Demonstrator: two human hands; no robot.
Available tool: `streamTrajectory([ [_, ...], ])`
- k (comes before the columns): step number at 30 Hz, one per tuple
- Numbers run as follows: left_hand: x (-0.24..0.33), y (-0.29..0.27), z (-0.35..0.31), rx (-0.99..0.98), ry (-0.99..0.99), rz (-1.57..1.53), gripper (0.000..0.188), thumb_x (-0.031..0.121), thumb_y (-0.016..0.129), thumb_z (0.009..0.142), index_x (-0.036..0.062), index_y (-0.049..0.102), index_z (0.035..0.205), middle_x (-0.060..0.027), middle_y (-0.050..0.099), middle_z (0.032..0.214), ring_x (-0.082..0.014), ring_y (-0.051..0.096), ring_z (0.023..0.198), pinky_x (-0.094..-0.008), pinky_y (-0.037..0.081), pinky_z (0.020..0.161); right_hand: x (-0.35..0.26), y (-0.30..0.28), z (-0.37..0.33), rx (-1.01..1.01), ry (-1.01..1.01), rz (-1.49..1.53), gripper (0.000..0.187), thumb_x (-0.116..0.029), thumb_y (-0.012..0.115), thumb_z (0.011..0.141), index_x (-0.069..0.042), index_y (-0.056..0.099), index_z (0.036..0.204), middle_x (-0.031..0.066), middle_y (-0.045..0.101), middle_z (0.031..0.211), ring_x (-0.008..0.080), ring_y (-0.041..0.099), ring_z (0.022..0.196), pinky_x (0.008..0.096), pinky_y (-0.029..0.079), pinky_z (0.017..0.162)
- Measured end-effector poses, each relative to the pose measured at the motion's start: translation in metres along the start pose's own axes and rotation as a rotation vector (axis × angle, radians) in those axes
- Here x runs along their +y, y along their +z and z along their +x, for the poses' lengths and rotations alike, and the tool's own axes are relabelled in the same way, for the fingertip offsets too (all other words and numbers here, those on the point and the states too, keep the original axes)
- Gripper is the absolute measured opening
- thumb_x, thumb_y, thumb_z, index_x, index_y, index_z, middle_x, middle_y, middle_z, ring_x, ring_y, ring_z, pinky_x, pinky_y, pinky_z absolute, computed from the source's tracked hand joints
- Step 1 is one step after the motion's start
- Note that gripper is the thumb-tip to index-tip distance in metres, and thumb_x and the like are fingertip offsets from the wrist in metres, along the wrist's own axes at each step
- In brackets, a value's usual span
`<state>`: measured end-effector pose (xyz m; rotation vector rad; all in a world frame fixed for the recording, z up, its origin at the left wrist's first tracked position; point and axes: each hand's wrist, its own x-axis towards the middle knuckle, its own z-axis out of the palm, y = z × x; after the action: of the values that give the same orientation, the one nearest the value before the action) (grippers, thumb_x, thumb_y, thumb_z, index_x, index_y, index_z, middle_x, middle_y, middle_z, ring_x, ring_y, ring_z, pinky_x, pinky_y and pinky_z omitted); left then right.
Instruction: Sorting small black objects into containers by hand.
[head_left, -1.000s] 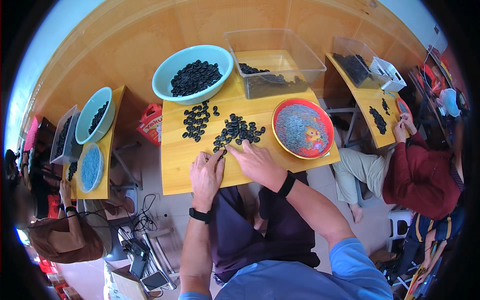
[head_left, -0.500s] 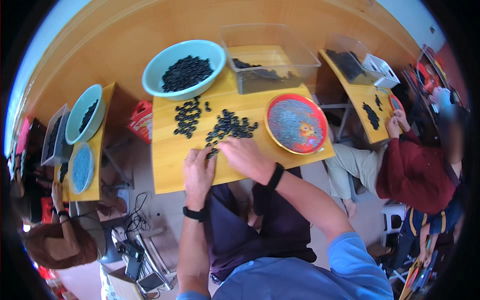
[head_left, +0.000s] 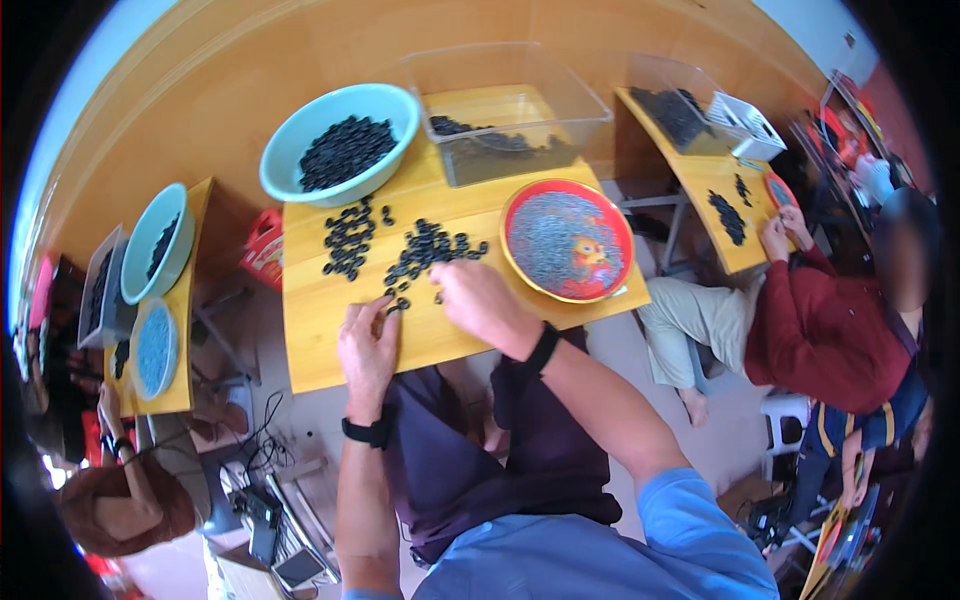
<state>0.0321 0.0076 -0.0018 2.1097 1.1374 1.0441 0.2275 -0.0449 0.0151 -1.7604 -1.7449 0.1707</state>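
Over the front of the yellow table [head_left: 440, 335], my left hand [head_left: 368, 348] pinches a small round black part [head_left: 394, 308] between thumb and fingertips. My right hand [head_left: 485, 303] is at the near edge of a loose pile of the same black parts [head_left: 428, 248]. Its fingers are curled together, and whatever is in them is too small to make out. A second cluster of black parts [head_left: 349, 240] lies to the left. On the right, a red round tray [head_left: 622, 238] with a gold rim holds many thin grey screw-like pieces [head_left: 550, 240].
Behind the piles stand a light-blue basin [head_left: 272, 165] of black parts and a clear plastic bin [head_left: 585, 115] with dark parts. Side tables hold similar basins and bins. One person in a dark red top [head_left: 830, 330] works at the right, another [head_left: 130, 490] at the left.
The whole view has shifted, so the table sits further left. My right hand has moved away from my left hand, toward the pile. The left hand stays about where it was over the table.
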Motion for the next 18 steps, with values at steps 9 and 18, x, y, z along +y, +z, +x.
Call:
streamTrajectory([
  [9,-0.002,-0.001,-0.002,-0.003,-0.008,0.038,0.017,0.007,0.072,0.084,0.0029,0.072,0.100,-0.0112,0.059,0.079,-0.0249,0.059,0.069,-0.0363,0.048,0.066,-0.013,-0.007,0.002,-0.166,-0.048,-0.165,0.012,-0.006,0.059,0.084,-0.006,0.065,0.093,0.0143,0.067,0.088,0.0335,0.070,0.083,0.0466,0.055,0.069],
  [18,0.008,-0.001,-0.007,0.024,0.019,-0.112,0.017,0.003,0.069,0.090,0.0008,0.071,0.106,-0.0073,0.066,0.087,-0.0142,0.062,0.074,-0.0272,0.049,0.065,-0.006,0.005,-0.007,-0.089,0.068,0.110,0.009,-0.005,0.065,0.082,0.002,0.061,0.087,0.0189,0.068,0.081,0.0376,0.069,0.077,0.0457,0.054,0.069],
])
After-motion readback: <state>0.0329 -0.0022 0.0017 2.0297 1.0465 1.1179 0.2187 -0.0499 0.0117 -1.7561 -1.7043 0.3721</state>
